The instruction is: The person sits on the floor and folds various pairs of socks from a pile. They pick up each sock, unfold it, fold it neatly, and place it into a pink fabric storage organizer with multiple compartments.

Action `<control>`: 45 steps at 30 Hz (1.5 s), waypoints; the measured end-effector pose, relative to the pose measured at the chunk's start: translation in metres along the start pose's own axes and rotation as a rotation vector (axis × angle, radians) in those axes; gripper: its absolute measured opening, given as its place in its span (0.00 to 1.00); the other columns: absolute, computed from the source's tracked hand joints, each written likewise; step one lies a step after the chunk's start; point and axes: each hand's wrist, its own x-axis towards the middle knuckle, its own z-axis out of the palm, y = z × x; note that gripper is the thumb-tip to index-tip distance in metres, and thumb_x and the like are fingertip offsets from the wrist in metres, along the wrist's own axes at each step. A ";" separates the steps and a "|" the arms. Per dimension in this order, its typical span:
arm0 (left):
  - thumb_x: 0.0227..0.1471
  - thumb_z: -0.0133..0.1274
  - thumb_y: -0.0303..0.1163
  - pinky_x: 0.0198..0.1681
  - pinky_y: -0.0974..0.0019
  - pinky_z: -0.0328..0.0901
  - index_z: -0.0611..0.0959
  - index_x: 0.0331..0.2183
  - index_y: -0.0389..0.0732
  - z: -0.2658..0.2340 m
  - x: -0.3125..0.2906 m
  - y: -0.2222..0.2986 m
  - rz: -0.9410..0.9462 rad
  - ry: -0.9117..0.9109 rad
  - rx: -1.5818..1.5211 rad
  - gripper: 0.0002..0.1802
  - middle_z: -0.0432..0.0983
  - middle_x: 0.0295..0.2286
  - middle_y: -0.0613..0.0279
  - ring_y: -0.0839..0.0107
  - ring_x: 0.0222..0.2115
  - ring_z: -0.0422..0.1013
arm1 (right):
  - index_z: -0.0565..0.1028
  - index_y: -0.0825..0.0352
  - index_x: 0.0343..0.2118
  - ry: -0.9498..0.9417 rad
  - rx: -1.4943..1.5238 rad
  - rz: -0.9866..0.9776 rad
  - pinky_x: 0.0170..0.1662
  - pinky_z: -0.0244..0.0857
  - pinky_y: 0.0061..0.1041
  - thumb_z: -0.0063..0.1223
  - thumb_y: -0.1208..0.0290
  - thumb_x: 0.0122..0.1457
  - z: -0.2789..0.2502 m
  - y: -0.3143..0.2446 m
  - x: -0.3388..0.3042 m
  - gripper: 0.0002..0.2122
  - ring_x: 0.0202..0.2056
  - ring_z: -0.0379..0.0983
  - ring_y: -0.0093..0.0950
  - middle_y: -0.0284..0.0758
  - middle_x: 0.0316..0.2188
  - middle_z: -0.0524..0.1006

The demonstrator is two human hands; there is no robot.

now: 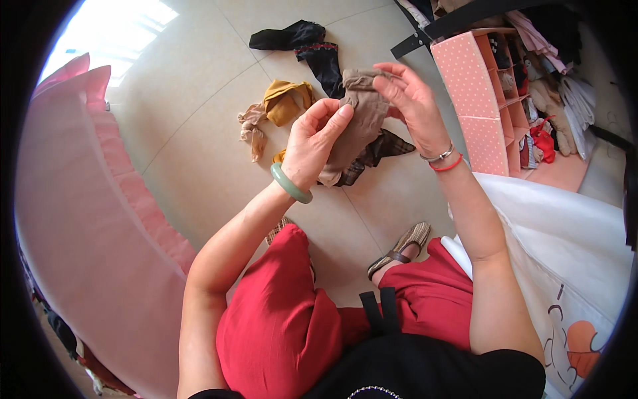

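Both my hands hold up a taupe sock (364,130) by its bunched top end, and its length hangs down over the floor. My left hand (314,138) pinches the left edge of the top between thumb and fingers. On the other side, my right hand (413,100) has its thumb on the rolled part and its fingers curved behind. Underneath lies a sheer dark checked sock (385,147). Around it on the floor are a mustard sock (286,105), a crumpled beige sock (252,130), a black sock (289,36) and a black one with red trim (323,70).
A pink dotted organizer box (468,100) with clothing in its compartments stands at the right, beside a dark metal frame (452,25). White fabric (551,219) drapes at my right. Pink bedding (86,219) fills the left side. My sandalled foot (402,249) rests on the tiled floor.
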 end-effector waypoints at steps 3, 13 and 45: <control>0.56 0.57 0.37 0.29 0.80 0.64 0.76 0.38 0.38 -0.001 0.000 0.011 -0.110 -0.018 -0.008 0.13 0.77 0.32 0.68 0.86 0.27 0.70 | 0.67 0.68 0.50 -0.118 -0.048 -0.028 0.46 0.66 0.16 0.56 0.73 0.58 0.003 0.002 -0.005 0.18 0.44 0.71 0.17 0.32 0.43 0.75; 0.55 0.56 0.34 0.29 0.79 0.67 0.78 0.39 0.37 0.008 -0.009 0.012 -0.109 -0.022 -0.038 0.12 0.77 0.26 0.68 0.85 0.27 0.71 | 0.74 0.67 0.38 0.089 0.013 -0.068 0.34 0.66 0.13 0.51 0.69 0.62 0.003 -0.004 -0.002 0.07 0.30 0.71 0.13 0.26 0.31 0.76; 0.55 0.57 0.36 0.33 0.76 0.69 0.81 0.40 0.38 0.003 -0.018 0.033 -0.517 -0.327 -0.078 0.14 0.80 0.30 0.66 0.81 0.28 0.75 | 0.72 0.69 0.32 0.303 0.084 -0.097 0.14 0.55 0.18 0.59 0.66 0.57 -0.002 -0.024 -0.003 0.11 0.12 0.59 0.15 0.29 0.19 0.72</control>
